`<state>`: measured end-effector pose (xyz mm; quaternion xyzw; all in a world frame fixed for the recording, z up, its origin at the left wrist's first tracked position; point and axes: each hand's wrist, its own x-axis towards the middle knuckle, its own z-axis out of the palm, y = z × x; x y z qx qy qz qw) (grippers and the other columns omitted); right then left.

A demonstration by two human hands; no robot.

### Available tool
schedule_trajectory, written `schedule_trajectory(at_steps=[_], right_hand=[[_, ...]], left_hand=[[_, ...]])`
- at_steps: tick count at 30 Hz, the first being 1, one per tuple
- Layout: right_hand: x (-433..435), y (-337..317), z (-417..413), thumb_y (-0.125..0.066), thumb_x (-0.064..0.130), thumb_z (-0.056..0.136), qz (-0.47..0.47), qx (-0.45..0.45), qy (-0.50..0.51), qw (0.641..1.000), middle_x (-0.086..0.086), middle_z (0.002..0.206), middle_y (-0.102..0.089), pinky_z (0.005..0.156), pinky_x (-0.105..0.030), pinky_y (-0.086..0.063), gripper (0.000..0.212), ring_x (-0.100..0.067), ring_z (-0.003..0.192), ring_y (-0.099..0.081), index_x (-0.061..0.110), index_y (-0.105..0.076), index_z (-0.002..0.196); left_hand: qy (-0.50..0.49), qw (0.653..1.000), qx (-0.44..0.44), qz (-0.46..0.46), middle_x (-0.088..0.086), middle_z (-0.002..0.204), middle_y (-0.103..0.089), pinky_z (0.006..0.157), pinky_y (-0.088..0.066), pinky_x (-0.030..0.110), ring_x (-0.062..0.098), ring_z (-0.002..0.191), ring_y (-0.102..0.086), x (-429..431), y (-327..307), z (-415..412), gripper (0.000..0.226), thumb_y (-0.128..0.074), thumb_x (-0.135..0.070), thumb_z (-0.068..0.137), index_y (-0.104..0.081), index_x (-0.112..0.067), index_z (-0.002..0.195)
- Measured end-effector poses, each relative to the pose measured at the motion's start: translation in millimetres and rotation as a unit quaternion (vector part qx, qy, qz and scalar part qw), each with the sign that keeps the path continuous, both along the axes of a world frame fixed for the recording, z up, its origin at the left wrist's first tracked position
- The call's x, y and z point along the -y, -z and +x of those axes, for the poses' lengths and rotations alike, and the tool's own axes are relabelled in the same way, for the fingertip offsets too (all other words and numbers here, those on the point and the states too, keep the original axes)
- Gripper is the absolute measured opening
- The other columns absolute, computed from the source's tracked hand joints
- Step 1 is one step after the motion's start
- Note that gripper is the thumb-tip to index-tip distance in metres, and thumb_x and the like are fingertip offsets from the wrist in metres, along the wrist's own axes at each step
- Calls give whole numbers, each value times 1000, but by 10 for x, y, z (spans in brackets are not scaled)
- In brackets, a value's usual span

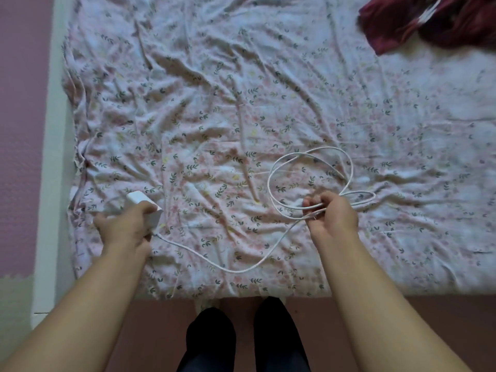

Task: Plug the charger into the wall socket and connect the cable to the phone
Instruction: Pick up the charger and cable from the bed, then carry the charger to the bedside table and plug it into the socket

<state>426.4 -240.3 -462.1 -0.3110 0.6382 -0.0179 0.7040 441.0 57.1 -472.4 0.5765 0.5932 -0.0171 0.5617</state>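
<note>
We're holding: small white boxy charger (145, 208), L hand (126, 229) fingers wrapped shut; looped thin white cable (311, 167), R hand (330, 216) pinching strands, slack running btwn hands.

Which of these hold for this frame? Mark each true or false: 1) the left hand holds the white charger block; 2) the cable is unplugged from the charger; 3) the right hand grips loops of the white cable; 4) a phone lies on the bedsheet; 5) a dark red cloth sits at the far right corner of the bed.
1) The left hand holds the white charger block: true.
2) False: the white cable runs out of the charger block's end near the left hand.
3) The right hand grips loops of the cable: true.
4) False: no phone is visible on the floral bedsheet.
5) The dark red cloth lies at the far right corner: true.
</note>
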Motion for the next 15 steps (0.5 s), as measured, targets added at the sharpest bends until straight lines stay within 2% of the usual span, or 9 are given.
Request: schedule_trajectory(at_steps=[4,7,9,11,13,15], right_hand=[[58,-634,-160,-45,0,95,18,81,10,996,-6,62,-54,57,-27,-57,19,-20,60,-62,7,-52,79],[65,-1172,-345,-47,1,95,32,125,22,991,-1,51,-59,49,-22,-54,19,-14,48,-62,12,-57,83],[86,-1546,-497,-48,4,96,35,145,26,988,0,53,-57,44,-19,-47,18,-11,45,-57,15,-56,84],[121,-1927,-678,-49,8,96,27,164,31,986,1,56,-53,41,-17,-42,16,-10,43,-50,16,-54,83],[159,-2317,-875,-50,11,97,20,178,48,983,2,57,-48,38,-16,-37,19,-8,40,-44,17,-51,78],[188,-2720,-1089,-49,12,96,12,197,81,977,3,55,-46,36,-16,-32,23,-8,38,-40,16,-48,73]], left_hand=[[137,985,86,-65,9,108,-51,59,-42,30,20,83,-58,336,-606,57,96,-67,7,74,-17,-23,150],[214,958,132,-137,11,111,-57,53,-50,20,21,88,-63,532,-1170,45,87,-69,5,71,-29,-12,147],[257,934,162,-189,13,116,-60,59,-55,16,21,95,-64,672,-1587,21,80,-72,-2,62,-44,-6,137],[297,908,183,-230,8,112,-64,64,-56,15,19,97,-65,822,-2014,-27,64,-71,-8,56,-57,-10,119],[337,882,195,-266,4,99,-70,62,-55,14,13,86,-70,977,-2448,-109,55,-71,-9,54,-62,-15,108],[384,852,206,-291,4,91,-73,59,-55,16,10,75,-72,1129,-2852,-227,61,-76,-4,48,-61,-16,105]])
